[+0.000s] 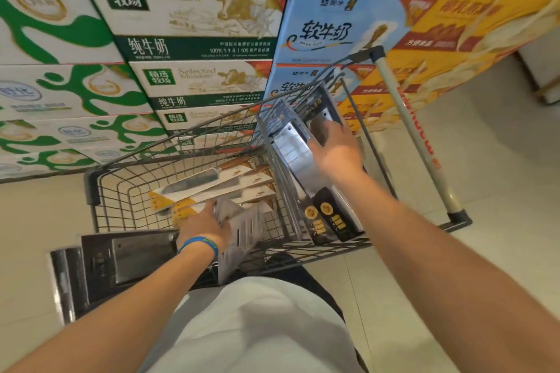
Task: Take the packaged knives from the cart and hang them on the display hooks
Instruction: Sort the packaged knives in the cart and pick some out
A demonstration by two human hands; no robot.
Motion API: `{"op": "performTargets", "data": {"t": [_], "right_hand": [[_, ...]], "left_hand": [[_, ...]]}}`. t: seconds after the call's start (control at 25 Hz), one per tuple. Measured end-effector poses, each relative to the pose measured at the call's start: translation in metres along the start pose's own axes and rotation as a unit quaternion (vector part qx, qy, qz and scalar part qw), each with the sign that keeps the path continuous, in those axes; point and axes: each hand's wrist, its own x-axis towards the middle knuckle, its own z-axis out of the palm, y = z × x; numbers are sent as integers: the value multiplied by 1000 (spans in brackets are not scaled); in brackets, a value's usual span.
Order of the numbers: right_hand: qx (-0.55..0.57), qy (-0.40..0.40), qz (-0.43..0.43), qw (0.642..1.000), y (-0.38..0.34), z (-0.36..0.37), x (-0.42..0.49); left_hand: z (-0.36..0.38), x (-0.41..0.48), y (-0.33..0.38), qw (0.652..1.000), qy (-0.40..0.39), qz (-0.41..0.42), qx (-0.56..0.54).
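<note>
A dark wire shopping cart [100, 188] stands in front of me. Inside it lie white-and-yellow packaged knives [209, 188] on the cart floor. Black packaged cleavers [303, 160] stand upright against the cart's right side. My right hand [339, 151] grips the top of those black packs, fingers curled over their edge. My left hand [206, 227], with a blue wristband, holds a grey packaged knife [239, 233] at the cart's near end. Another black packaged cleaver [130, 257] lies under my left forearm at the near left.
Stacked milk cartons [181, 18] form a wall just beyond the cart, green-white at left, blue in the middle, yellow [472, 18] at right. The cart's push handle [415, 133] runs along the right side. Pale tiled floor [485, 179] lies to the right.
</note>
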Motion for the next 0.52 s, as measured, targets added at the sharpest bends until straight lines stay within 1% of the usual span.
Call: {"op": "performTargets", "data": {"t": [0.04, 0.08, 0.12, 0.16, 0.24, 0.28, 0.36, 0.4, 0.44, 0.52], "right_hand": [[-69, -49, 44, 995, 14, -5, 19], [-127, -69, 49, 988, 25, -5, 31], [-163, -68, 26, 984, 33, 1, 38], [-172, -58, -6, 983, 35, 9, 41], [-150, -42, -58, 986, 26, 31, 42], [-118, -36, -57, 991, 19, 42, 37], [-18, -28, -28, 999, 6, 59, 22], [9, -34, -26, 999, 3, 67, 13], [-4, -52, -42, 998, 2, 75, 4], [-75, -75, -81, 991, 7, 84, -7]], "left_hand": [[1, 0, -1, 1000, -1, 2, -6], [1, 0, -1, 1000, -2, 4, -11], [1, 1, -1, 1000, -3, 4, -15], [2, 1, -1, 1000, -4, 3, -15], [2, 2, 0, 1000, -7, -6, -13], [2, 1, 1, 1000, -8, -8, -14], [2, 0, 3, 1000, -9, -8, -17], [2, -1, 3, 1000, -8, -9, -18], [2, -2, 3, 1000, -7, -10, -18], [1, -4, 4, 1000, -4, -12, -18]]}}
